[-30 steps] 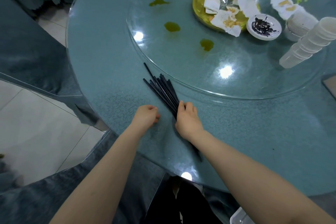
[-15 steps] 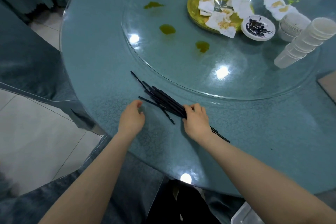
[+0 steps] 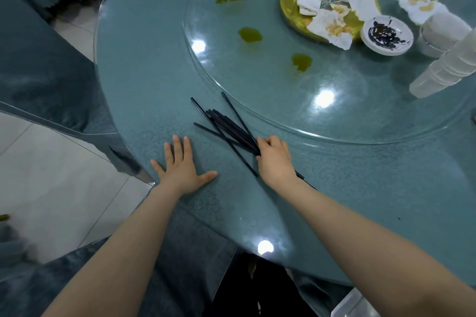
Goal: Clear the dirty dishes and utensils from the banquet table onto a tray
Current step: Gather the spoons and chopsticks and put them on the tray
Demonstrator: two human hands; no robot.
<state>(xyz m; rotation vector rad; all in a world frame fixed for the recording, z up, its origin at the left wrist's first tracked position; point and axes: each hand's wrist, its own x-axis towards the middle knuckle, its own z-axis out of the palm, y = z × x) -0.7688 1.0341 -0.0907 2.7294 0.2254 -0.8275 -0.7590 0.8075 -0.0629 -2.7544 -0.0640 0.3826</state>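
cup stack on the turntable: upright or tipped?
Tipped. The cup stack lies slanted on its side on the glass turntable, base toward the camera.

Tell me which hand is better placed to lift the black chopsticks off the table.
The right hand: its fingers already curl over the near end of the chopsticks. The left hand lies flat on the table, beside them and apart.

Bare tabletop [image 3: 144, 90] lies open left of the chopsticks [image 3: 226, 127]; the glass turntable [image 3: 257, 110] rim bounds them behind.
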